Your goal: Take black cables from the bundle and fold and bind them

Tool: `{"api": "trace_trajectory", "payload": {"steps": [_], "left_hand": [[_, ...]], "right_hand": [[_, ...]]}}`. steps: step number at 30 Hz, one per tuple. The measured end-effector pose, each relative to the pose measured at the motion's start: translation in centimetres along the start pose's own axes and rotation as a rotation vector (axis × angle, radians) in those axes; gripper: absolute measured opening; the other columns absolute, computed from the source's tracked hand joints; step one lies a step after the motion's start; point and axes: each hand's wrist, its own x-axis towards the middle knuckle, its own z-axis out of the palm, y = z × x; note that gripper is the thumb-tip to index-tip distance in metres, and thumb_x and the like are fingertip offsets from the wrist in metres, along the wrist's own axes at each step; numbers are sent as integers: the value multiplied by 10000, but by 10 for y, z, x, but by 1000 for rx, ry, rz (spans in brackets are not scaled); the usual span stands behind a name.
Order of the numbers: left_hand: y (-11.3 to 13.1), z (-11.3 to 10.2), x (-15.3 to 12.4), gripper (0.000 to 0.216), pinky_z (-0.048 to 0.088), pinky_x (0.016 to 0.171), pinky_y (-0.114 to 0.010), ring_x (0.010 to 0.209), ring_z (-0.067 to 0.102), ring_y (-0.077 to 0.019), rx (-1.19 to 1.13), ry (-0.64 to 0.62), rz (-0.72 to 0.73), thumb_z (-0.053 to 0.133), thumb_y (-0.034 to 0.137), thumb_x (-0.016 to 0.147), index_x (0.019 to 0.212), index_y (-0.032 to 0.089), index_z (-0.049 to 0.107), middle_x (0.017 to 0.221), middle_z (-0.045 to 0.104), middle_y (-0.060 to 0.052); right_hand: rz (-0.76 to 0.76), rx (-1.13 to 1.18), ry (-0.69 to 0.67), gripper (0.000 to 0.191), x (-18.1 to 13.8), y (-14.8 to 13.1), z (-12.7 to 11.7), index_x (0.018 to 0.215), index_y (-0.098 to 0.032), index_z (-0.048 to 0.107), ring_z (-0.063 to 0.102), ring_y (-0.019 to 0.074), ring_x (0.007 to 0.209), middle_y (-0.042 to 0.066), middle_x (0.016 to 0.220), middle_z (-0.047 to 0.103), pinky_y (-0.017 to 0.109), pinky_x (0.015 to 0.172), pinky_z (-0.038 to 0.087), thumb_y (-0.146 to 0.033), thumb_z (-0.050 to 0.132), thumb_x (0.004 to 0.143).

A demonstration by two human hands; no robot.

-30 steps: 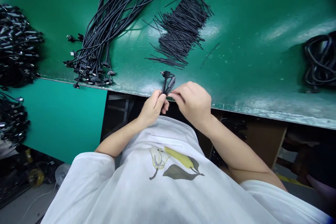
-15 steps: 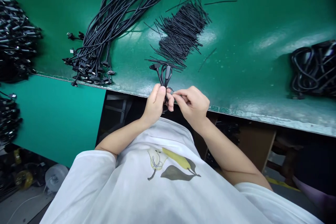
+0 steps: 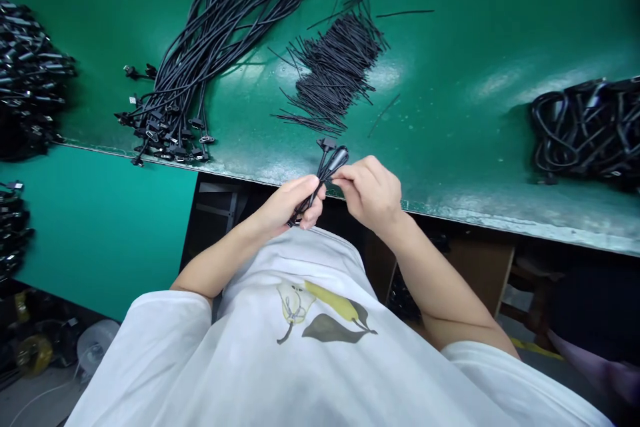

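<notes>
A folded black cable (image 3: 324, 170) is gripped in my left hand (image 3: 295, 203), in front of my body at the table's edge. Its connector and grey cylinder point up and to the right. Close against the bundle's right side, my right hand (image 3: 370, 193) pinches with thumb and forefinger. A thin dark tie seems to be between those fingertips, mostly hidden by them. Beyond my hands lies a pile of short black ties (image 3: 337, 70) on the green table (image 3: 450, 93).
Long loose cables (image 3: 220, 33) spread over the table at upper left, their connectors near the edge. Bundled cables (image 3: 585, 133) lie at the right. Another heap of cables (image 3: 30, 80) is at far left. Clear spools (image 3: 95, 347) sit low at left.
My left hand has turned the cable bundle, so its upper end now leans to the right. My right hand stays pinched beside it. The view has shifted slightly.
</notes>
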Motion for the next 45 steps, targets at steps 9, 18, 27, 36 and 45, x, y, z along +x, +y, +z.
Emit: {"api": "trace_trajectory", "payload": {"steps": [9, 18, 27, 36, 45], "left_hand": [[1, 1, 5, 302, 395, 447, -181, 411, 512, -66, 356, 200, 170, 516, 447, 942, 798, 187, 463, 515, 541, 69], [-2, 6, 5, 370, 275, 349, -171, 298, 313, -42, -96, -3, 139, 555, 537, 912, 846, 178, 494, 451, 425, 106], [8, 3, 1, 311, 383, 475, -171, 420, 508, -55, 507, 249, 222, 513, 468, 946, 804, 198, 457, 523, 558, 71], [5, 0, 6, 412, 317, 401, -192, 355, 398, -64, 152, 148, 222, 552, 578, 902, 1055, 198, 496, 496, 479, 108], [0, -7, -2, 410, 427, 515, -208, 476, 561, -84, 256, 123, 204, 500, 591, 928, 986, 190, 441, 623, 605, 51]], "right_hand": [[-276, -296, -3, 123, 17, -12, -13, 887, -179, 590, 376, 166, 611, 4, 643, 475, 312, 603, 294, -198, 508, 977], [-130, -281, 73, 226, 6, -5, -1, 888, -180, 560, 412, 160, 609, 23, 688, 522, 304, 612, 306, -248, 397, 1029], [46, -234, -103, 325, 12, -8, -10, 910, -207, 579, 456, 184, 628, 62, 746, 572, 325, 628, 327, -359, 325, 1043], [151, -251, -101, 255, -2, 4, 5, 921, -190, 604, 467, 195, 656, 67, 762, 568, 332, 615, 309, -304, 396, 1016], [608, -62, -55, 251, 11, 82, -4, 1074, -181, 615, 603, 225, 842, 136, 1071, 619, 367, 755, 478, -385, 543, 947]]}}
